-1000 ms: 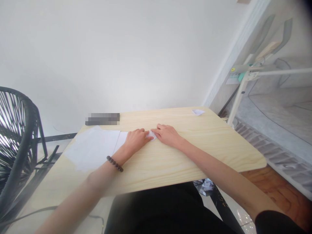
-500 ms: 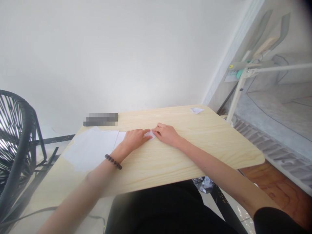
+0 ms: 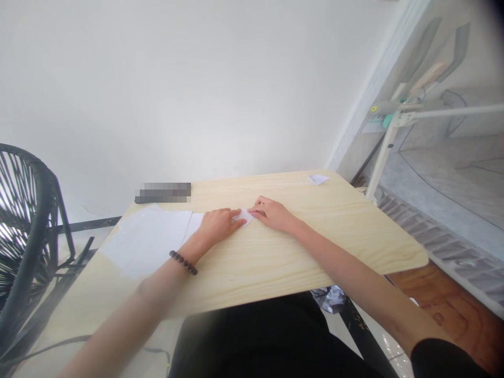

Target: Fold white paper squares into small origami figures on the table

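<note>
A small white piece of folded paper (image 3: 244,216) lies on the wooden table between my hands. My left hand (image 3: 219,224), with a dark bead bracelet on its wrist, holds the paper's left side down between thumb and forefinger. At the paper's right corner, the fingertips of my right hand (image 3: 271,212) are pinched together on its edge. My fingers hide parts of the folded paper, so its full shape does not show.
White paper sheets (image 3: 145,239) spread over the table's (image 3: 354,231) left side, with a blurred-out dark object (image 3: 163,193) behind them. A small folded paper piece (image 3: 318,179) rests at the back right. A black chair (image 3: 37,220) stands left; a white wall borders the back.
My right hand has slid slightly to the right along the folded paper, uncovering more of it. My left hand stays in place.
</note>
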Available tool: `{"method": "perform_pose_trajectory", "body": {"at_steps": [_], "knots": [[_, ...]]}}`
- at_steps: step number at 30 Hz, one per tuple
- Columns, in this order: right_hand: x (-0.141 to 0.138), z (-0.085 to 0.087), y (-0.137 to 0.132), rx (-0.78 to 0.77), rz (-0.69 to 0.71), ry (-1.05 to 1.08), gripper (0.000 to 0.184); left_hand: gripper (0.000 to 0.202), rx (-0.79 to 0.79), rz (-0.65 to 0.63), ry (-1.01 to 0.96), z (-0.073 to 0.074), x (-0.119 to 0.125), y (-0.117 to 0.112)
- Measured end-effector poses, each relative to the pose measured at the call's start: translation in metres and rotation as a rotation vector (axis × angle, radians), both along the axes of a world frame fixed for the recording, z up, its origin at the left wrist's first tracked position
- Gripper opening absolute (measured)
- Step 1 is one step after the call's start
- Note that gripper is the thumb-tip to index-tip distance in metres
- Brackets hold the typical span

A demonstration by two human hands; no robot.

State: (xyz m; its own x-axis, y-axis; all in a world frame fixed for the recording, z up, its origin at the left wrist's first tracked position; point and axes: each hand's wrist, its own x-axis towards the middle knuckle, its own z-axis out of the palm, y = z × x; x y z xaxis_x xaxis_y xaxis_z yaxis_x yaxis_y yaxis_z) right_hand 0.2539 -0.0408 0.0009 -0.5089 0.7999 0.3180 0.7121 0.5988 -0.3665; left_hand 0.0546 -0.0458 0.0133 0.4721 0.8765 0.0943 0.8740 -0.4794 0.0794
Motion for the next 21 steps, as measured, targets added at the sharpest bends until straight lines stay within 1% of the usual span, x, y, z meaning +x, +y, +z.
{"method": "perform_pose_trajectory", "body": {"at_steps": [2,5,8,12,17,21], "knots": [[0.002,0.0,0.002,-0.012,0.024,0.016,0.027,0.046,-0.025,-0.011,-0.023,0.0,-0.003,0.002],[0.005,-0.003,0.005,-0.025,0.038,0.054,0.027,0.04,-0.049,-0.094,-0.081,0.0,-0.01,0.007],[0.006,-0.006,0.01,-0.066,0.037,0.094,0.026,0.037,-0.041,-0.141,-0.149,-0.001,-0.016,0.012],[0.005,-0.006,0.012,-0.101,0.044,0.118,0.025,0.035,-0.056,-0.144,-0.183,-0.002,-0.019,0.016],[0.005,-0.005,0.011,-0.1,0.03,0.126,0.025,0.035,-0.039,-0.17,-0.186,-0.001,-0.016,0.016],[0.005,-0.005,0.011,-0.102,0.008,0.132,0.026,0.038,-0.012,-0.134,-0.184,0.001,-0.011,0.014]]}}
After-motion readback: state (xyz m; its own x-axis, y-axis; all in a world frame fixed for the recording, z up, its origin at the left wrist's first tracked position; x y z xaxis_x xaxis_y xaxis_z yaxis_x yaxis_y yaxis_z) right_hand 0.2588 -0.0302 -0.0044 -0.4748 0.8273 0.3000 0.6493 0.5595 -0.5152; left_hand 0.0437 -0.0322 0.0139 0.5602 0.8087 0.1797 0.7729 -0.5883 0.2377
